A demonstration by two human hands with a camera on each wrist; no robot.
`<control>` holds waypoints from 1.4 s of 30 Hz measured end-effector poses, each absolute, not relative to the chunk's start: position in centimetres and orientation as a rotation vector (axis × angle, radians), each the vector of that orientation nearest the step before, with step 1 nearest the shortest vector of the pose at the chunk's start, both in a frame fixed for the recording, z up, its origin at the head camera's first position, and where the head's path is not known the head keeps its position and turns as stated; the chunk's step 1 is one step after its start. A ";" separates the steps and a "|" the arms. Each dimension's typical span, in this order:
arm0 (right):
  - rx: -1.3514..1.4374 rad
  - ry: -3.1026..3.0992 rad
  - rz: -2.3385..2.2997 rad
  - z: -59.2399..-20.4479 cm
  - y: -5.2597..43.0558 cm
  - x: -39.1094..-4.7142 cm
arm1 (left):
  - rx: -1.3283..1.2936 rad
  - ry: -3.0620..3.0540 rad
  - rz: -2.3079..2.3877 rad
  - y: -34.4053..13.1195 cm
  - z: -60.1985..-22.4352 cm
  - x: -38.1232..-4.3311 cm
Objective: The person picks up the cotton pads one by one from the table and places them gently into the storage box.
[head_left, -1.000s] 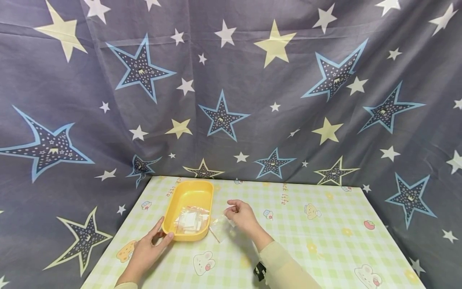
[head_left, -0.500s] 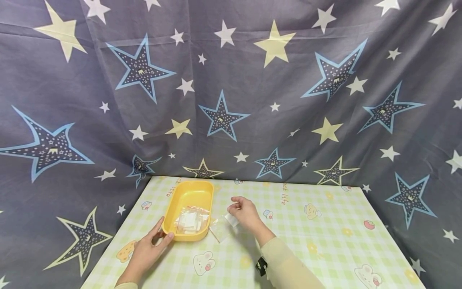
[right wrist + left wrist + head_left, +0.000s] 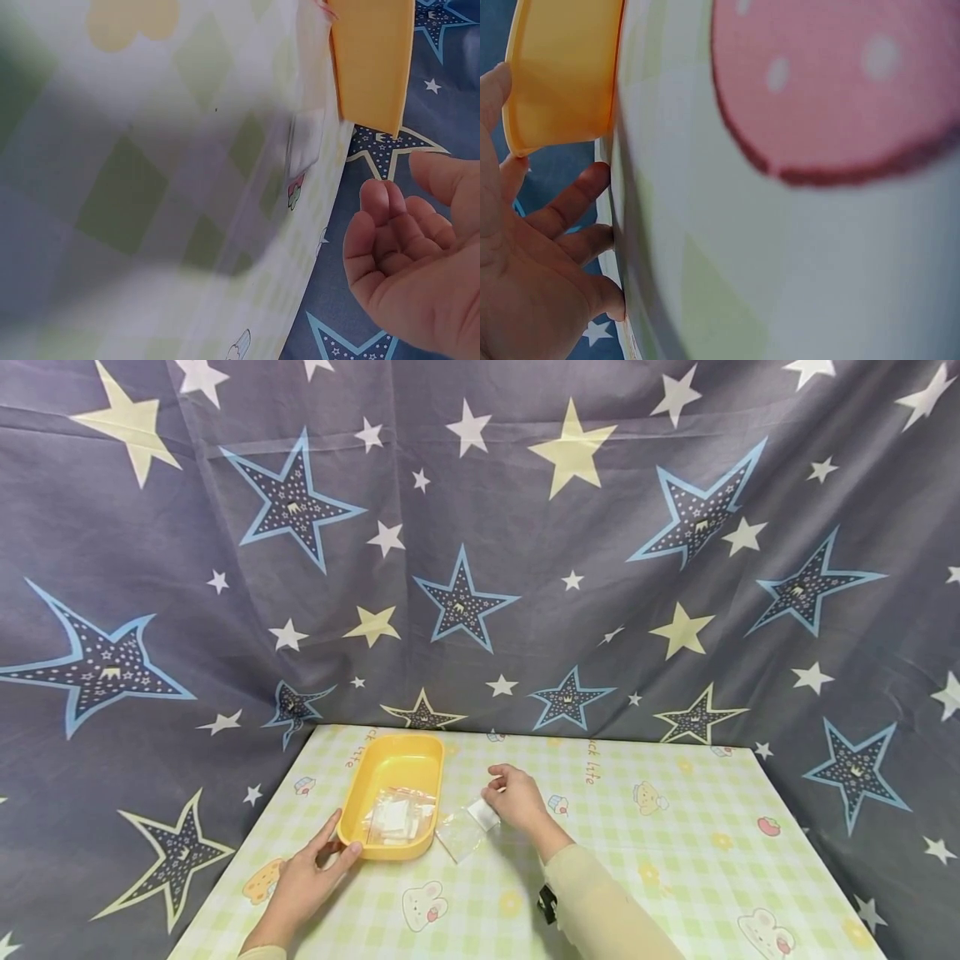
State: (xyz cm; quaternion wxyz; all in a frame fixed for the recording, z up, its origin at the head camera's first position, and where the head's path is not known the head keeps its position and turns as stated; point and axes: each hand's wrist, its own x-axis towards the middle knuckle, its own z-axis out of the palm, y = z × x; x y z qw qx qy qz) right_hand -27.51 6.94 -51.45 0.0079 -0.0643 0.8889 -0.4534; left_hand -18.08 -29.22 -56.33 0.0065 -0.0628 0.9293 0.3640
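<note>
A yellow tray (image 3: 405,768) stands on the left part of the table. My left hand (image 3: 303,877) holds its near left corner, thumb at the front rim and index finger at the side; the other fingers spread near the tabletop in the left wrist view. Several small clear plastic bags with white labels (image 3: 393,818) lie inside the tray. Another clear zip bag (image 3: 459,835) with a white label lies on the table, just right of the tray. Above and beyond its label end hovers my right hand (image 3: 519,800), fingers loosely curled, nothing between them and the thumb (image 3: 435,172).
A green checked cloth with cartoon prints covers the table (image 3: 637,860). Behind it and at both sides hangs a dark curtain (image 3: 480,527) patterned with stars. A black strap piece (image 3: 547,903) shows under the right sleeve.
My right hand has drawn away from the loose bag, moving right and slightly back, so its white label shows fully. The left hand and tray have stayed in place.
</note>
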 end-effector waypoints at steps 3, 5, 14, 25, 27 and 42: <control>-0.238 2.827 -1.323 -51.4 7.0 -27.6 | -0.203 2.904 1.147 -29.2 -56.3 -18.0; -0.258 2.864 -1.251 -51.5 6.9 -27.6 | -0.206 2.901 1.154 -29.2 -56.2 -18.0; -0.373 3.008 -0.763 -52.3 6.3 -27.5 | -0.206 2.898 1.151 -29.2 -56.2 -18.0; -0.388 3.032 -0.603 -52.2 5.7 -27.2 | -0.212 2.903 1.134 -29.0 -56.0 -18.0; -0.390 3.029 -0.599 -52.3 5.6 -27.3 | -0.212 2.903 1.134 -29.0 -56.0 -17.9; -0.350 3.021 -0.506 -53.2 5.2 -27.3 | -0.207 2.920 1.146 -29.1 -56.3 -18.0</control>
